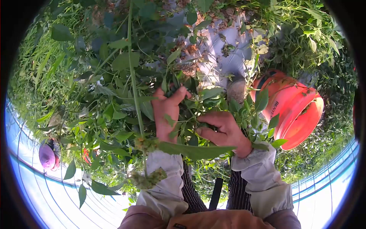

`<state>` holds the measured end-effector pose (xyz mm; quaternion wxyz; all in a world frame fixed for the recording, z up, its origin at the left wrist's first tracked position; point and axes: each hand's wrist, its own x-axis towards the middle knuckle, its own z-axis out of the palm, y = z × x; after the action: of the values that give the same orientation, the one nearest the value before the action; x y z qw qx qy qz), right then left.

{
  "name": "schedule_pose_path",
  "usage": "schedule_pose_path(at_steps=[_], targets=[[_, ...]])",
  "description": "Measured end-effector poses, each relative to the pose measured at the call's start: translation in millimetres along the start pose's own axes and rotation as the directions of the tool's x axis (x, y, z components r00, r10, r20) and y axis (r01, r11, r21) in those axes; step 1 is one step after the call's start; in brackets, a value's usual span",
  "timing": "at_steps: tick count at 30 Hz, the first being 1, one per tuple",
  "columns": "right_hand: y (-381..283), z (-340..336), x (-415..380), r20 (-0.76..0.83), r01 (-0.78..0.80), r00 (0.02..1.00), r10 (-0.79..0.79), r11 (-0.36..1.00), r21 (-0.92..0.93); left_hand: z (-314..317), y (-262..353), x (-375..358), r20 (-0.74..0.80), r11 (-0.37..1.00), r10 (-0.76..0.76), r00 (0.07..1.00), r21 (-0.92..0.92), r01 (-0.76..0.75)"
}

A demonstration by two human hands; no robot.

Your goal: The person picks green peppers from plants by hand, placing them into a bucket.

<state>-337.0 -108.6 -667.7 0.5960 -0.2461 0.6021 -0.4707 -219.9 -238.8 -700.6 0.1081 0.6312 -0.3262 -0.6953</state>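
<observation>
My left hand (169, 108) is among the leaves, its thumb and fingers closed around dark green, glossy, pepper-like pods (173, 90). Lower and to the right, my right hand (223, 131) is closed, with a small dark green pod-like piece (207, 126) showing between thumb and fingers. Thin stems of the leafy plant (187, 126) run between the two hands. A long leaf (196, 151) crosses in front of my wrists. The exact kind of the green pieces is hard to tell, and foliage partly hides the fingertips.
An orange-red bucket (301, 114) lies tilted at the right, its mouth facing the lower right. A tall green stem (133, 76) rises close to the camera. Pale ground sheeting (225, 53) with dry leaves lies ahead. Another person (49, 155) appears far left among the plants.
</observation>
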Motion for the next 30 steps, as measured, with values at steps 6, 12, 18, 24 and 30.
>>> schedule_pose_path(at_steps=[6, 12, 18, 24, 30], targets=[[-1, -21, -11, 0.494, -0.459, 0.831, 0.257, 0.818, 0.346, -16, -6, 6, 0.019, 0.999, 0.025, 1.000, -0.021, -0.024], [49, -51, -9, -0.078, -0.315, 0.688, 0.721, 0.394, 0.863, -14, 9, 4, 0.000, 1.000, -0.025, 1.000, 0.007, 0.025], [24, -38, 15, 0.246, -0.587, 0.768, 0.591, 0.497, 0.639, -10, 13, 0, -0.003, 0.998, -0.065, 0.998, 0.014, 0.065], [19, -16, 31, 0.135, -0.477, 0.763, 0.632, 0.410, 0.777, -13, 6, 5, 0.037, 0.999, -0.046, 0.998, 0.030, 0.045], [-18, 0, 1, -0.209, 0.275, 0.895, -0.394, 0.856, -0.438, -20, 2, 4, -0.027, 0.998, -0.063, 0.998, 0.024, 0.064]])
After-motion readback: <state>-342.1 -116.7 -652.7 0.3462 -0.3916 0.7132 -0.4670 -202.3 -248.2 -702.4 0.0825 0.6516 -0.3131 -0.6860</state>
